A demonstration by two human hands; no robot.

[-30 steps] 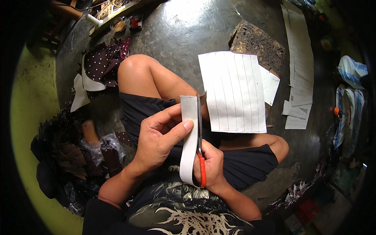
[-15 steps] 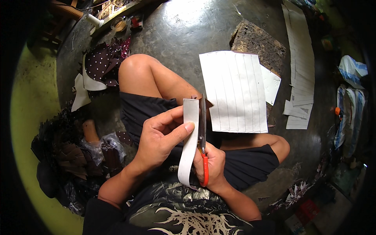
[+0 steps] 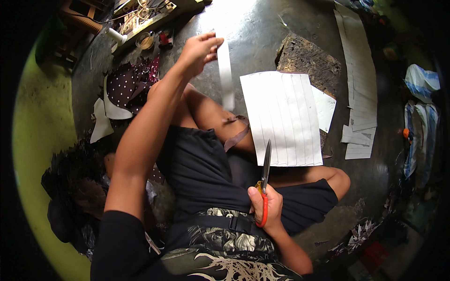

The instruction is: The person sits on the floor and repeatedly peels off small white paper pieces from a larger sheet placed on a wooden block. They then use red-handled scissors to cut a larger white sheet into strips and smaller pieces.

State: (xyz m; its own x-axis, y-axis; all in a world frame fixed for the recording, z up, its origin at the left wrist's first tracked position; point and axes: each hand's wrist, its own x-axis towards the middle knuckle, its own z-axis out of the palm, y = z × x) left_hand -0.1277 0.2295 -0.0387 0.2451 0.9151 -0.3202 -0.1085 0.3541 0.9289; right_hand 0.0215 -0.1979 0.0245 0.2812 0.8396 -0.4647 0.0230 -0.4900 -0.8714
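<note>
My left hand (image 3: 199,52), stretched far forward over the floor, pinches the top end of a white strip (image 3: 225,75) that hangs down from the fingers. Down by my lap, my right hand (image 3: 268,206) grips red-handled scissors (image 3: 266,171); their dark blades look closed and point away from me. The blade tips lie over the near part of a white sheet (image 3: 281,117) marked with several long lines. A thin brown offcut (image 3: 237,136) rests on my bent leg, left of the sheet.
A rough dark slab (image 3: 309,58) lies partly under the sheet. Long lined white sheets (image 3: 358,70) are on the floor at right. Polka-dot fabric pieces (image 3: 125,86) lie at left, with a dark scrap heap (image 3: 79,187) nearer. A wooden board (image 3: 154,25) stands far left.
My left hand has carried the white strip forward, away from the scissors. My right hand has moved slightly right and nearer with the scissors. The brown offcut has dropped onto my leg.
</note>
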